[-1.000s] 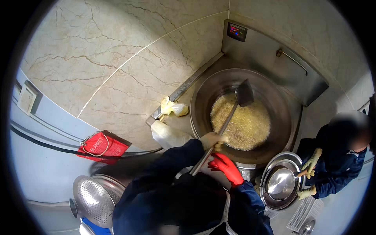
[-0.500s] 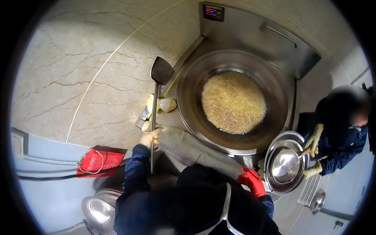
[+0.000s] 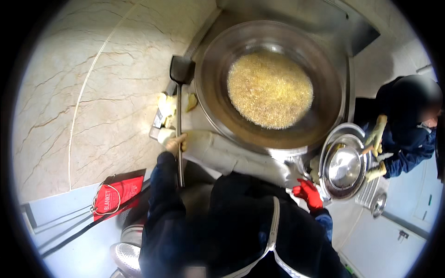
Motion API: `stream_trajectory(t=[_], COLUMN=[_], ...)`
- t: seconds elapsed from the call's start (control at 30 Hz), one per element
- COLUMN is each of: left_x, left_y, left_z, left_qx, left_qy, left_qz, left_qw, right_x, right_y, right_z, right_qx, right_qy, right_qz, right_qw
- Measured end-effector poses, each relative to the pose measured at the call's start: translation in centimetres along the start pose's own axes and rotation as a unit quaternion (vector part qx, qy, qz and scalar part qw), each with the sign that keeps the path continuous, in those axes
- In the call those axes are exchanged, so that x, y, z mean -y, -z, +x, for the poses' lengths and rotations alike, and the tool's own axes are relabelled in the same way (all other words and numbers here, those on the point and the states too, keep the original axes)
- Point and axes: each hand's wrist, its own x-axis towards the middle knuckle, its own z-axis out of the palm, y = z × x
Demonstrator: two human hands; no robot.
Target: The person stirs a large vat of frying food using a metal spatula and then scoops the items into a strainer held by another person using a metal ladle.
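A long-handled wok spatula (image 3: 179,111) stands upright to the left of a large wok (image 3: 208,92), its dark square blade at the top. My left hand (image 3: 175,143), in a pale glove, is closed round the lower part of its handle. Pale golden food or liquid, bubbling and foamy (image 3: 271,90), fills the wok's bottom. My right hand (image 3: 309,194) wears a red glove and is held near the front right of the stove, fingers apart, with nothing visible in it. Close beside it are nested metal bowls (image 3: 345,167), handled by a co-worker.
The co-worker (image 3: 403,120) in dark clothing and pale gloves stands at the right. Pale cloth-like items (image 3: 166,104) lie left of the wok. A red blanket pouch (image 3: 118,197) hangs at lower left, above a perforated metal strainer (image 3: 126,257). A grey cloth-like roll (image 3: 241,155) lines the stove front.
The view has shifted, so the wok appears higher. My left hand keeps hold of the spatula, which stands straighter. The co-worker's bowls sit slightly further right in view.
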Motion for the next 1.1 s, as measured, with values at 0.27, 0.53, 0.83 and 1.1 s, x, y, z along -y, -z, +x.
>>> stream_trajectory(t=[0.27,0.53,0.83,1.1], left_x=[-1.4,-2.5,6.4,35.7], left_y=[-0.2,-1.9,-13.7,-24.2], left_z=[2.6,-0.8,-16.0,-12.2], left_qx=[-0.202,-0.271,0.131,0.324], left_qy=[-0.027,-0.177,0.100,0.080], left_qz=[0.532,0.582,0.083,0.287], left_qw=[0.822,0.746,0.983,0.898], right_x=[-1.5,-5.6,-11.2,-10.9], right_y=[1.0,4.0,11.2,11.0], right_z=[1.3,-0.6,0.7,1.1], right_qx=[-0.050,-0.102,-0.051,0.038], right_qy=[-0.038,-0.076,-0.083,-0.075], right_qz=[-0.015,-0.002,-0.180,-0.254], right_qw=[0.998,0.992,0.979,0.964])
